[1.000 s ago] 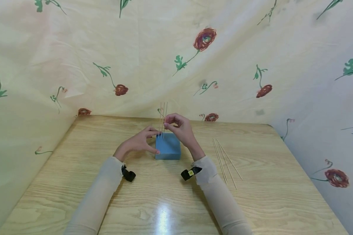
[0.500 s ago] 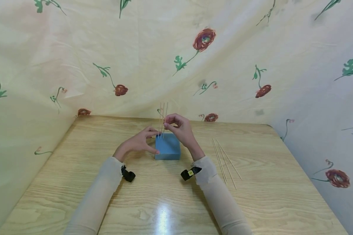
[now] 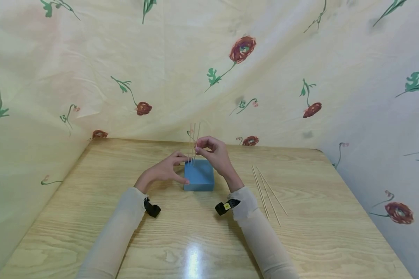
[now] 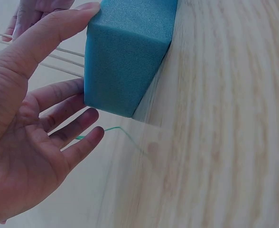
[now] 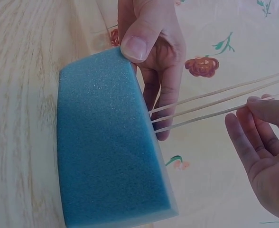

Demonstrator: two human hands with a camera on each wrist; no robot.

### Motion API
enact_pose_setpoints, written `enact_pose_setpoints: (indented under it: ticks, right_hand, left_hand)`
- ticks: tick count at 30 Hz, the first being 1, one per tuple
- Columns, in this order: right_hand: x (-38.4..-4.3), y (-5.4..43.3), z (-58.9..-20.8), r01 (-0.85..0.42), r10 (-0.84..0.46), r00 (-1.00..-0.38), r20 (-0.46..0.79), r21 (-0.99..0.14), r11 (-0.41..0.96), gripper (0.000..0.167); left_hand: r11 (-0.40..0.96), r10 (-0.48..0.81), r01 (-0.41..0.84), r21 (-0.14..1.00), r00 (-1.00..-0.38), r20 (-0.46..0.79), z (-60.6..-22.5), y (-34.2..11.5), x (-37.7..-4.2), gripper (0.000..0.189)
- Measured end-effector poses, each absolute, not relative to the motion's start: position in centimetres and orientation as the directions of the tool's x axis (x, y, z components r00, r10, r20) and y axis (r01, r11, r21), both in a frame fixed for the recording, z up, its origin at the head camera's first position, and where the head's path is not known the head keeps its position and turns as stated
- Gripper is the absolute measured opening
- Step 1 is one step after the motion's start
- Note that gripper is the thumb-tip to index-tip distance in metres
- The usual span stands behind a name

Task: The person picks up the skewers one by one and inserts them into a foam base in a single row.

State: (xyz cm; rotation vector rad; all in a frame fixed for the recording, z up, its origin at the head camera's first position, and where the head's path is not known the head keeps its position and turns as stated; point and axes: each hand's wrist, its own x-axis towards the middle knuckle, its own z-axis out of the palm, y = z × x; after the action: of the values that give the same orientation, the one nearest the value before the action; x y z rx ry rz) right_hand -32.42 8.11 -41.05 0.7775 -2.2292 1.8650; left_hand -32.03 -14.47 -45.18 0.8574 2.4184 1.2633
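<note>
A blue foam block (image 3: 200, 175) rests on the wooden table. Three thin wooden skewers stand upright in its top, near the far left corner. My left hand (image 3: 164, 168) holds the block from the left, thumb at the near corner and fingers at the far edge; in the left wrist view that thumb (image 4: 59, 28) presses the block's corner. With thumb and index finger my right hand (image 3: 214, 155) pinches the rightmost skewer (image 5: 201, 116) partway up. The other two skewers (image 5: 220, 91) stand close beside it, their lower ends in the foam.
Several more skewers (image 3: 268, 197) lie loosely fanned on the table (image 3: 317, 232) to the right of my right forearm. Behind the table and along both sides hangs a flowered cloth (image 3: 181, 69). Each wrist wears a black strap with a small camera.
Both hands keep their places on the block and the skewer. The top of the pinched skewer leans very slightly further right; the head view has shifted a little.
</note>
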Motion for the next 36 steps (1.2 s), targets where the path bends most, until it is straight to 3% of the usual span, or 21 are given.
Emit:
enact_pose_setpoints:
  ticks: [24, 36]
  right_hand:
    - [-32.4, 8.49, -40.7, -0.458, -0.342, -0.855, 0.39, -0.876, 0.148, 0.013]
    - [-32.3, 8.75, -40.48, -0.456, -0.369, -0.853, 0.369, -0.871, 0.184, 0.021]
  left_hand:
    - [0.453, 0.619, 0.371, 0.811, -0.785, 0.014, -45.2, -14.61, -32.11, 0.089]
    - [0.474, 0.611, 0.359, 0.804, -0.792, -0.006, -44.99, -14.48, -31.85, 0.089]
